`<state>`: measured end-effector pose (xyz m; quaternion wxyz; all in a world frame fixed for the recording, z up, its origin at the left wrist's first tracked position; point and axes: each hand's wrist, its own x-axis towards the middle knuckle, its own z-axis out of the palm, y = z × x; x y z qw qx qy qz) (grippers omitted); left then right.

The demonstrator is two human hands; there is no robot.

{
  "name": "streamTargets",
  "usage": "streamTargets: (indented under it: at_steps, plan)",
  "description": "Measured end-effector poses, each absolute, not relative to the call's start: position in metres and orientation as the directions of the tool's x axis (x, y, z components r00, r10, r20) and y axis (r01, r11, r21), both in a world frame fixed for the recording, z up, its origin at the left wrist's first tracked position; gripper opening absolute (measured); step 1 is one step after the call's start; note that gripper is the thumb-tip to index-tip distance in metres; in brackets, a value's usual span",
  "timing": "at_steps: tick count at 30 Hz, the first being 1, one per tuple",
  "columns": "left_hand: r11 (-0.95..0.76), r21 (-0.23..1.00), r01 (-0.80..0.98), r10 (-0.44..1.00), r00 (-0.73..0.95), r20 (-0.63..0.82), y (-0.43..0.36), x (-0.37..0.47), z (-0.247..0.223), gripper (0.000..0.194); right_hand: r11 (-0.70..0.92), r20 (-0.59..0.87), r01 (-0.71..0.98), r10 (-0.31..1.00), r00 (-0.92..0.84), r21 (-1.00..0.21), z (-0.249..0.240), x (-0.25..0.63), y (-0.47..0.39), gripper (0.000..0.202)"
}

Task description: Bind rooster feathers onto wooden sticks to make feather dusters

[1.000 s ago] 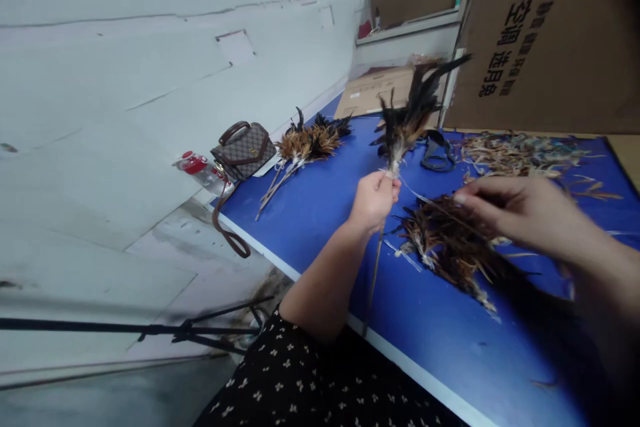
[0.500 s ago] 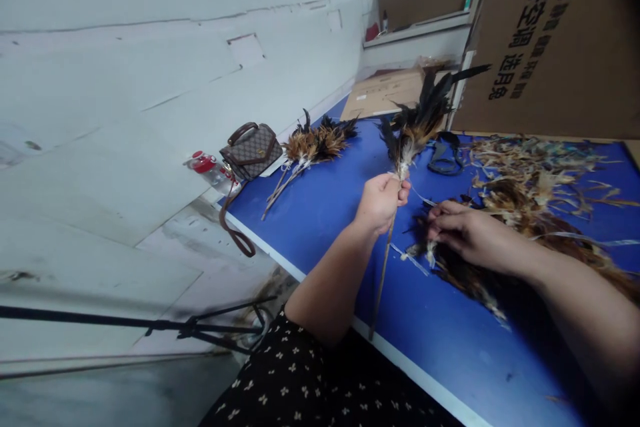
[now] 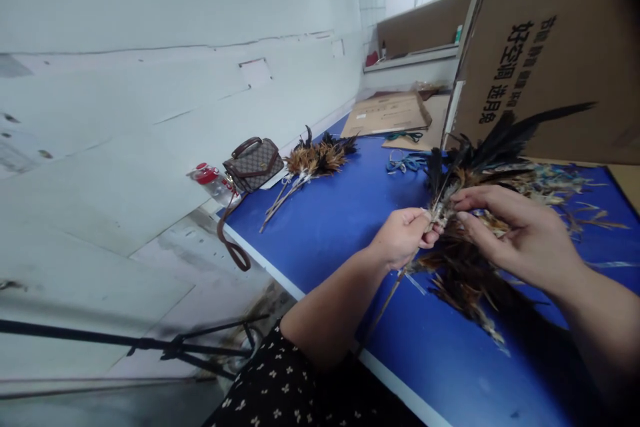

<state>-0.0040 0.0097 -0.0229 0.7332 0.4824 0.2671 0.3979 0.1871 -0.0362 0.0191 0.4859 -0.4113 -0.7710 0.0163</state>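
Observation:
My left hand (image 3: 403, 237) is closed around the thin stick of a feather duster (image 3: 450, 173), just below its feathers. The duster tilts up to the right, its dark and brown plumes spreading above my fist. The stick (image 3: 387, 303) runs down toward the table's front edge. At the base of the plumes, my right hand (image 3: 523, 233) has thumb and forefinger pinched on feathers; its other fingers are partly hidden. Under the right hand lies a pile of loose brown and black feathers (image 3: 465, 280).
Two sticks with feathered heads (image 3: 320, 160) lie beside a patterned handbag (image 3: 255, 163) and a red-capped bottle (image 3: 215, 183). Flat cardboard (image 3: 387, 113) rests at the back of the blue table (image 3: 330, 227). A large printed carton (image 3: 570, 60) stands at right; a black tripod (image 3: 165, 343) is at left.
My right hand has come up from the loose feather pile to the base of the duster's plumes. My left hand and the duster have moved right, and the duster leans further right.

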Motion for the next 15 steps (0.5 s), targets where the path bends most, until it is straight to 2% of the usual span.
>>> streamTargets:
  at_steps: [8,15]
  plan:
    - [0.245,0.912,-0.329,0.833,0.553,-0.024,0.008,-0.002,-0.025,0.03,0.616,0.684,0.524,0.725,-0.083,-0.589,0.003,0.177,-0.03,0.008]
    - [0.291,0.89,-0.351,0.813,0.582,-0.036,0.006,-0.003,-0.022,0.03,0.722,0.77,0.52,0.614,-0.177,-0.456,-0.007,0.17,-0.026,0.014]
